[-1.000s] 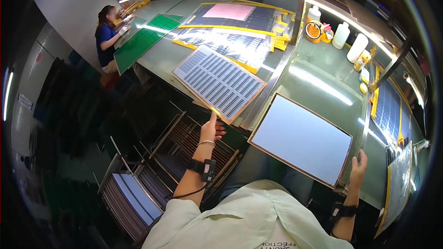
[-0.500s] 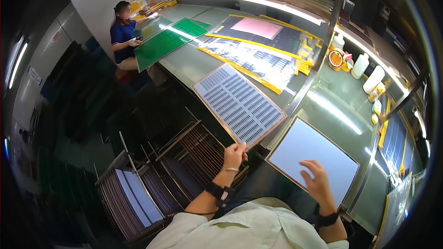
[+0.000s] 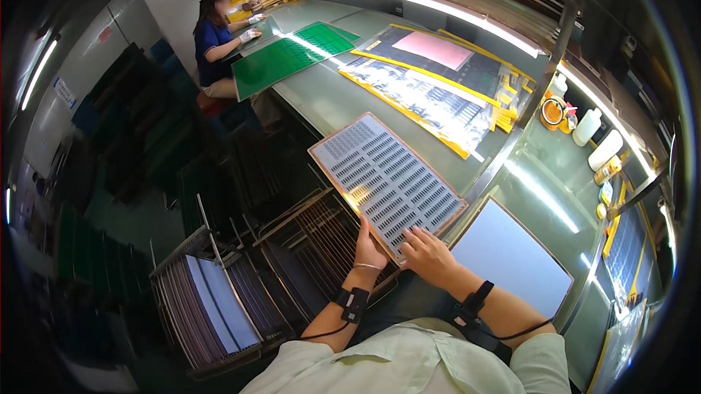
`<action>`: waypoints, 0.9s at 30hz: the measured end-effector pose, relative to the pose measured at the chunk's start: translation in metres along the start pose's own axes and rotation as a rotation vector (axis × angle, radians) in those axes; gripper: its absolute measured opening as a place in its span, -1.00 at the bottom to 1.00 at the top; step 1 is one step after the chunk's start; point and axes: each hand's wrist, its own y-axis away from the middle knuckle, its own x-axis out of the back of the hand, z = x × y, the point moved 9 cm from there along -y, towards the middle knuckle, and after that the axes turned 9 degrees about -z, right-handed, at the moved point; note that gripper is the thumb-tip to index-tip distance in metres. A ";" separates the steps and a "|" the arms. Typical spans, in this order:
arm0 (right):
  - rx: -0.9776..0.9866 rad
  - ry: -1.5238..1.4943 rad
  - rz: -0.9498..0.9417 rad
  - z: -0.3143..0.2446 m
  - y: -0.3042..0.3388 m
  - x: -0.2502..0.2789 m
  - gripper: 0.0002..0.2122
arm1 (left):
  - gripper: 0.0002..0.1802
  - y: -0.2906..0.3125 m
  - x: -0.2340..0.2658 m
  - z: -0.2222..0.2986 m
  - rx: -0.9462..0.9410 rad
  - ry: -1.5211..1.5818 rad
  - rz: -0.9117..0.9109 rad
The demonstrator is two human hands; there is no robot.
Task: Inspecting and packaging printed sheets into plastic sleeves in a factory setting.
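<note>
My left hand (image 3: 369, 249) grips the near edge of a perforated panel (image 3: 385, 179), thumb side up against its rim, while my right hand (image 3: 426, 251) lies flat and open on the near corner, fingers spread over the rows of slots. The panel rests at the edge of the counter (image 3: 330, 102), its near corner overhanging toward me. One such panel is in my hands. I judge it thin, stiff and fairly light but wide enough to flex or sag if held by one corner, so the two long edges look the safest places to hold it; the slotted face likely has sharp little edges and could mark easily. Below my left hand stands a wire rack (image 3: 307, 244) with upright dividers, and further left a second rack (image 3: 212, 306) filled with pale sheets standing on edge, too many and too close to count. Just right of my right hand lies one plain white board (image 3: 511, 259). Beyond, I count two yellow-bordered dark sheets (image 3: 438, 91), one with a pink sheet (image 3: 438, 49) on it, then a green mat (image 3: 292, 58). At the far end one other person (image 3: 215, 43) sits working
</note>
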 end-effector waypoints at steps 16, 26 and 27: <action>-0.510 -0.749 0.129 0.069 -0.017 0.005 -0.95 | -0.22 -0.007 -0.020 0.018 -0.018 0.092 -0.112; -0.264 -0.170 0.999 0.079 0.016 0.289 -0.95 | -0.52 -0.025 0.040 0.028 0.091 -0.421 0.521; -0.177 0.027 0.990 0.066 0.026 0.308 -0.97 | -0.51 -0.026 0.045 0.027 0.125 -0.416 0.560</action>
